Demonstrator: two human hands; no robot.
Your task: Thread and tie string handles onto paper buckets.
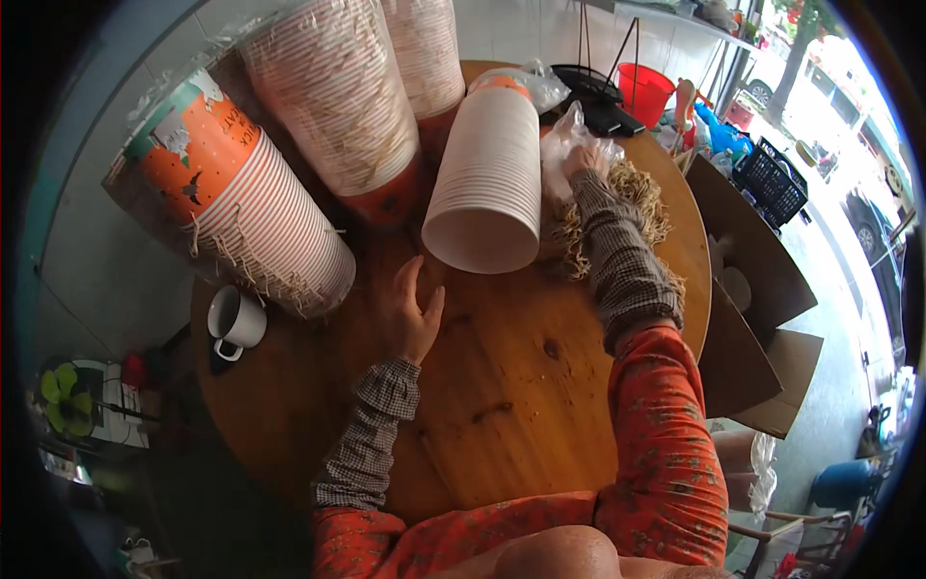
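Note:
My left hand (415, 314) is over the wooden table (502, 386), thumb and fingers apart, holding nothing. Just beyond it, a nested stack of white paper buckets (487, 164) lies on its side, the open mouth toward me. My right arm reaches past this stack on the right. At its end, my right hand (586, 162) has its fingers closed on a crumpled clear plastic bag (564, 150); the fingertips are partly hidden. Beside and below that forearm lies a heap of pale, straw-coloured strings (637, 193).
Plastic-wrapped bucket stacks, one orange-and-white (270, 207) and another behind (333, 96), crowd the far left. A white mug (237, 318) stands at the left edge. Black trays (598, 101) and a red bucket (644, 92) are at the far right. An open cardboard box (762, 261) adjoins the table.

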